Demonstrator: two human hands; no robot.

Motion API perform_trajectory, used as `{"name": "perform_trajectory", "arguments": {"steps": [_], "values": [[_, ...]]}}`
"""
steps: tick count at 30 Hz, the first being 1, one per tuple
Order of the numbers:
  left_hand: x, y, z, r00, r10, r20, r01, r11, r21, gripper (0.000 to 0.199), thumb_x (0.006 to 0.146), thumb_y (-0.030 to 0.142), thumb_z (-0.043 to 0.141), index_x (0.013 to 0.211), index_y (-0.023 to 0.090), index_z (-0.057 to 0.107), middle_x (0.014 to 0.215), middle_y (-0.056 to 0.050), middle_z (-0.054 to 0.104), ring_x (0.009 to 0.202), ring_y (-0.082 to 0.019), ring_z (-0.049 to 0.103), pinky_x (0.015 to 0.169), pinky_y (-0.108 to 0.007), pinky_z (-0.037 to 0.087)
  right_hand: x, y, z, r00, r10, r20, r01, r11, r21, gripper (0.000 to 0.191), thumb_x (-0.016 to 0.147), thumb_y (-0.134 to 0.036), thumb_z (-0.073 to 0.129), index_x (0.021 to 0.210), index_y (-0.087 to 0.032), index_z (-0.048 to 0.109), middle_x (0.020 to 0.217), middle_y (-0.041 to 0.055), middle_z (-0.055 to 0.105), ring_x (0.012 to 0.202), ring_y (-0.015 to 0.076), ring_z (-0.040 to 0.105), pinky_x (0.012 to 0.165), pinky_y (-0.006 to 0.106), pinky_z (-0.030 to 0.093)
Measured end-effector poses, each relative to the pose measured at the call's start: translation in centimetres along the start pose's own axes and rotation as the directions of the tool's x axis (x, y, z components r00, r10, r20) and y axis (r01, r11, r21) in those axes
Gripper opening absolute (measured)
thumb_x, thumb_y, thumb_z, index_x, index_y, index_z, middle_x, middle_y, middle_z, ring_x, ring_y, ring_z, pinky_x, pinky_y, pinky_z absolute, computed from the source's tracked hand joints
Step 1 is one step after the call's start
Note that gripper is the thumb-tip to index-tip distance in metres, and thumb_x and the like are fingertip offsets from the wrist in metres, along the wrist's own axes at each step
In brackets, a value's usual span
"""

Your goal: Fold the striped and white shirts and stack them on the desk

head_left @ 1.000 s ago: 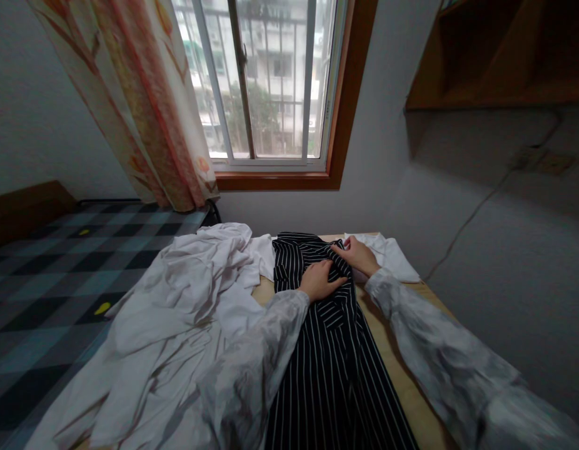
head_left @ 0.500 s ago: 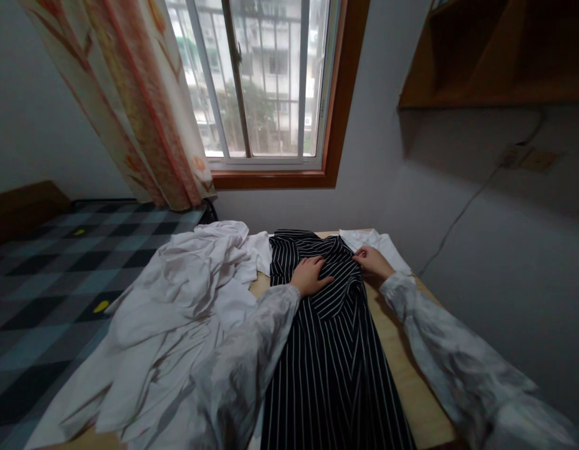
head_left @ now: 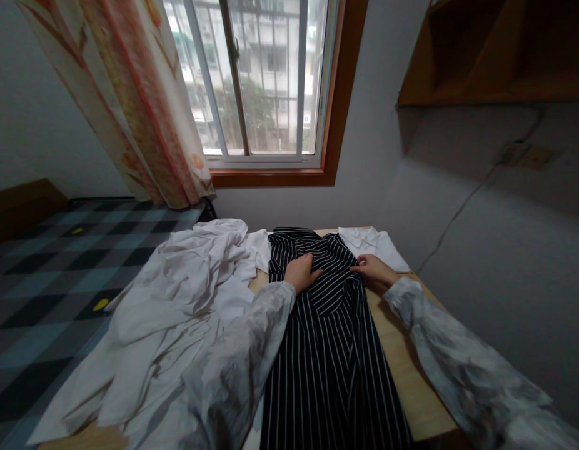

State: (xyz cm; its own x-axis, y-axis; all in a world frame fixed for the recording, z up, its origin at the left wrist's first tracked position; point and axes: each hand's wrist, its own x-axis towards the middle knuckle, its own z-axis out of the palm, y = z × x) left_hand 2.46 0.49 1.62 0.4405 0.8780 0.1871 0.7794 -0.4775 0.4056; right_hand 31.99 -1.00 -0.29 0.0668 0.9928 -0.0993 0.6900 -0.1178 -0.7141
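A black garment with thin white stripes (head_left: 336, 350), perhaps a shirt or dress, lies lengthwise on a light wooden table (head_left: 397, 356). Its upper part is folded over, so the stripes there run at a slant. My left hand (head_left: 301, 274) rests on the left of this folded part, fingers lying on the cloth with the thumb stretched to the right. At the garment's right edge, my right hand (head_left: 372, 270) pinches the striped fabric between thumb and fingers. Both forearms wear loose pale grey sleeves.
Heaped white clothes (head_left: 191, 287) cover the table's left side. A folded white shirt (head_left: 374, 244) lies at the far right corner. Left of the table is a bed with a checked cover (head_left: 40, 294). A window (head_left: 266, 81), curtain (head_left: 144, 112) and wall shelf (head_left: 486, 56) surround the table.
My left hand has shifted slightly left over the folded cloth. My right hand has lowered a little at the garment's edge, still pinching it. The white clothes lie as before.
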Motion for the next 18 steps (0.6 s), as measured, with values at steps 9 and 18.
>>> {"name": "perform_trajectory", "arguments": {"steps": [9, 18], "values": [[-0.2, -0.4, -1.0, 0.998, 0.026, 0.059, -0.029, 0.998, 0.053, 0.020, 0.099, 0.044, 0.069, 0.099, 0.024, 0.065, 0.098, -0.013, 0.078, 0.102, -0.034, 0.075, 0.102, -0.043, 0.048, -1.5, 0.4, 0.2, 0.973, -0.098, -0.207, 0.046, 0.969, -0.244, 0.017, 0.095, -0.034, 0.071, 0.100, -0.020, 0.078, 0.089, 0.0092, 0.078, 0.083, 0.0239, 0.070, 0.074, 0.030, 0.043], [-0.3, -0.9, -0.8, 0.999, 0.011, 0.044, -0.012, 1.000, 0.017, 0.016, 0.100, 0.038, 0.067, 0.101, 0.023, 0.063, 0.102, -0.014, 0.079, 0.103, -0.034, 0.074, 0.106, -0.046, 0.046, -2.6, 0.6, -0.1, 0.958, -0.095, -0.269, 0.035, 0.975, -0.221, 0.020, 0.096, -0.043, 0.070, 0.090, -0.024, 0.073, 0.082, 0.0053, 0.076, 0.079, 0.0232, 0.070, 0.072, 0.030, 0.043]]}}
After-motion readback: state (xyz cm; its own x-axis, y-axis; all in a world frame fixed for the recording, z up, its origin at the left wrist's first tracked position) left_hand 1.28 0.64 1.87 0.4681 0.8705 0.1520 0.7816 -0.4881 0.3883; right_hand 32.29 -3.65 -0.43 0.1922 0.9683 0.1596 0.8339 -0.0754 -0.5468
